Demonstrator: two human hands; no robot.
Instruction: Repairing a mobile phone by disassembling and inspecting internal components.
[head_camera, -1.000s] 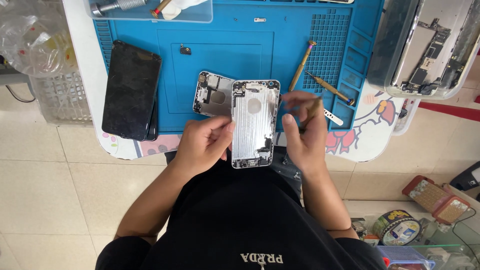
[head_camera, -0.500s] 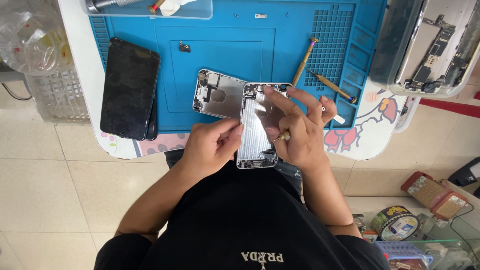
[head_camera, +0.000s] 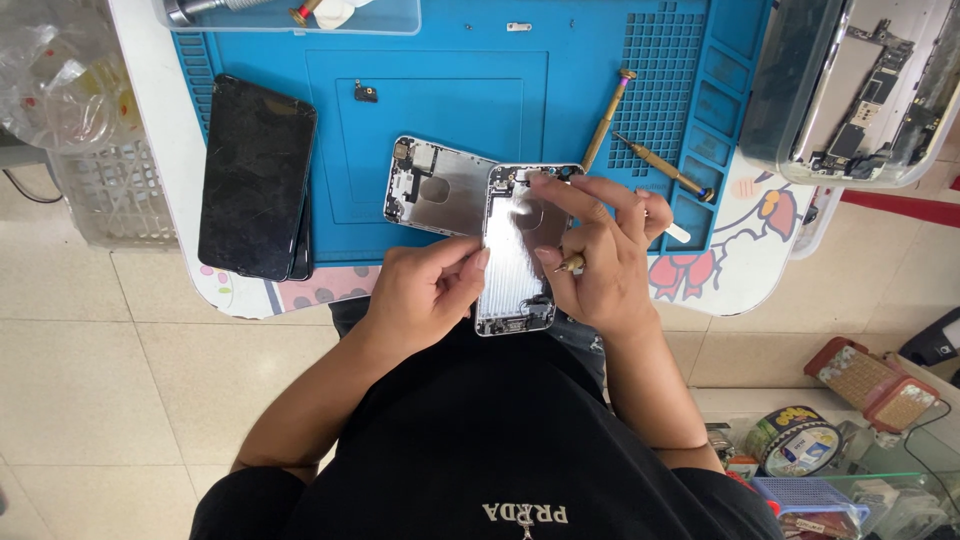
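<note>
You hold the silver phone housing (head_camera: 515, 250) at frame centre, long axis vertical, your left hand (head_camera: 425, 290) in a narrow grip on its left edge, your right hand (head_camera: 600, 250) nearer its top, gripping a screwdriver (head_camera: 572, 263).

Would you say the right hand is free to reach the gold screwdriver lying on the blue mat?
Probably yes: the gold screwdriver lies uncovered just beyond the right hand, though it already grips a small tool.

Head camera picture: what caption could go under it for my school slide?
Both hands, left hand and right hand, hold an opened silver phone shell over a blue repair mat.
</note>
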